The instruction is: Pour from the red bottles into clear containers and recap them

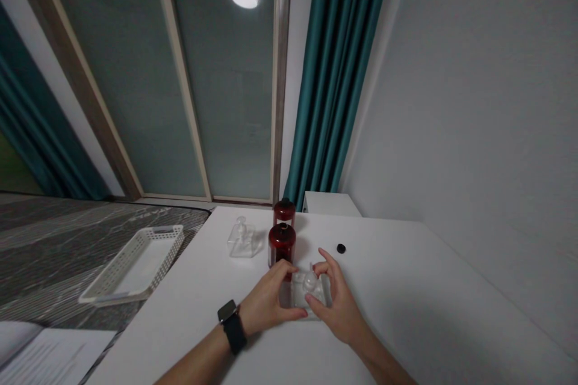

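Clear glass bottle [309, 292] standing on white tabletop [406, 289], held between both hands: left hand [270, 305] fingers [295, 313] curled on its left side, right hand [336, 301] fingers [326, 267] pinching its round stopper. Just behind, two red jars [282, 243].

The bench [406, 289] is plain white. Two dark red bottles [282, 243] with black caps stand at centre frame, beside a clear glass bottle [242, 238]. Another clear bottle [309, 292] sits lower centre. A small black cap [341, 248] lies right of centre. The basket [135, 264] at left is white lattice on grey veined marble [67, 234]. The curtains [336, 72] are teal. The watch [231, 323] is black.
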`<state>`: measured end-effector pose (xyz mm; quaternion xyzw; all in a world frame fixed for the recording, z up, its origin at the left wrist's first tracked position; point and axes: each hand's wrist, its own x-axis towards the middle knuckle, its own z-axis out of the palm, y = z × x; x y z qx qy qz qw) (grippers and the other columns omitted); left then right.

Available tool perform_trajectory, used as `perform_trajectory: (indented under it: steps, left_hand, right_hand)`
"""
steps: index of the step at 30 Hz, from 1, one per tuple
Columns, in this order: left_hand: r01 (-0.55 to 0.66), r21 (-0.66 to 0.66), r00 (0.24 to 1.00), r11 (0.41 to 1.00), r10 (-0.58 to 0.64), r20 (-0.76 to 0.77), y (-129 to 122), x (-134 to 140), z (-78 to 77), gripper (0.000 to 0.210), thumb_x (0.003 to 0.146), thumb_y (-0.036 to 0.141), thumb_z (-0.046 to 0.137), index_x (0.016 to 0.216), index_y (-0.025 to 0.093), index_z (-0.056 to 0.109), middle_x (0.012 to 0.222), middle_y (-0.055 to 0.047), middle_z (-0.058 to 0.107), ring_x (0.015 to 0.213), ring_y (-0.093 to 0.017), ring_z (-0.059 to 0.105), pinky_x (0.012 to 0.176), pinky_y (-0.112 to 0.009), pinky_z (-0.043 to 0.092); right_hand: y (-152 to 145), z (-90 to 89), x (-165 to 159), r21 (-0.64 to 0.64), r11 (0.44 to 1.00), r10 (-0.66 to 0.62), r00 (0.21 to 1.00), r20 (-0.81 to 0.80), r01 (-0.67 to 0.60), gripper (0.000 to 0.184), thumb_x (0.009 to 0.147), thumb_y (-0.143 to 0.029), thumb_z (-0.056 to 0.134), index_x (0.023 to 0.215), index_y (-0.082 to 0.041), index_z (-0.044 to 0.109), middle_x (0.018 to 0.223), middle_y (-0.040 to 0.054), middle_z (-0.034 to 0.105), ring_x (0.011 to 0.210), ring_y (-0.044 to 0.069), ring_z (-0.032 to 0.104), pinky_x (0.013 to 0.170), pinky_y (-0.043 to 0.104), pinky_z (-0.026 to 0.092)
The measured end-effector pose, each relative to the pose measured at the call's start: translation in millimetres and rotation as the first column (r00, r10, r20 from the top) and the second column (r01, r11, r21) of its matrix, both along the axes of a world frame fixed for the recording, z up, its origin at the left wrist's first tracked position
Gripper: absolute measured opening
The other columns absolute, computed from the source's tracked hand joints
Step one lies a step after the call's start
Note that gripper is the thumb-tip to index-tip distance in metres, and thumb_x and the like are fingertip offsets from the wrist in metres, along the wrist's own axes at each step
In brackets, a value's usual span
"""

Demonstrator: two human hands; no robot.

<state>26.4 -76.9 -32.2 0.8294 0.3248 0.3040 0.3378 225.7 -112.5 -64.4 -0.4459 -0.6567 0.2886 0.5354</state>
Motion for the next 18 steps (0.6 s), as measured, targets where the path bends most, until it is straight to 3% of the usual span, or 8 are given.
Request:
perform_trajectory:
  steps: [6, 10, 15, 18]
  left_hand:
    - [-0.002, -0.007, 1.000, 1.000, 0.002, 0.009, 0.2, 0.0, -1.5, 0.060, 0.065, 0.018, 0.086, 0.113, 0.019, 0.051, 0.114, -0.007, 0.058, 0.106, -0.026, 0.058, 0.092, -0.039, 0.047]
    - [-0.002, -0.005, 1.000, 1.000, 0.002, -0.001, 0.6, 0.5, -1.4, 0.060, 0.064, 0.020, 0.087, 0.112, 0.019, 0.051, 0.113, -0.007, 0.058, 0.105, -0.027, 0.058, 0.091, -0.039, 0.047]
    - [0.001, -0.003, 1.000, 1.000, -0.001, -0.001, 0.9, 0.7, -1.4, 0.061, 0.064, 0.021, 0.087, 0.113, 0.019, 0.050, 0.114, -0.007, 0.058, 0.105, -0.027, 0.058, 0.091, -0.039, 0.047]
    - [0.007, 0.003, 1.000, 1.000, -0.007, 0.006, 1.4, 0.4, -1.8, 0.060, 0.065, 0.021, 0.087, 0.113, 0.019, 0.050, 0.114, -0.007, 0.058, 0.105, -0.026, 0.058, 0.091, -0.039, 0.047]
  right_hand:
    - [-3.0, 1.3, -0.7, -0.053, 0.998, 0.042, 0.999, 0.008, -0.041, 0.079, 0.078, -0.018, 0.063, 0.148, -0.029, 0.027, 0.117, 0.0063, 0.058, 0.116, 0.024, 0.055, 0.108, 0.044, 0.036]
    - [-1.9, 0.6, -0.7, -0.057, 0.998, -0.015, 1.000, 0.020, 0.016, 0.074, 0.076, -0.017, 0.063, 0.144, -0.028, 0.035, 0.110, 0.0046, 0.057, 0.109, 0.023, 0.057, 0.106, 0.043, 0.038]
    - [-0.7, 0.1, -0.4, -0.086, 0.995, 0.052, 0.999, -0.009, -0.052, 0.077, 0.076, -0.017, 0.064, 0.145, -0.028, 0.032, 0.115, 0.0061, 0.059, 0.113, 0.024, 0.056, 0.106, 0.044, 0.038]
    - [0.5, -2.9, 0.7, -0.074, 0.997, 0.029, 1.000, -0.007, -0.029, 0.073, 0.076, -0.016, 0.064, 0.143, -0.030, 0.037, 0.115, 0.0050, 0.058, 0.113, 0.024, 0.056, 0.106, 0.043, 0.038]
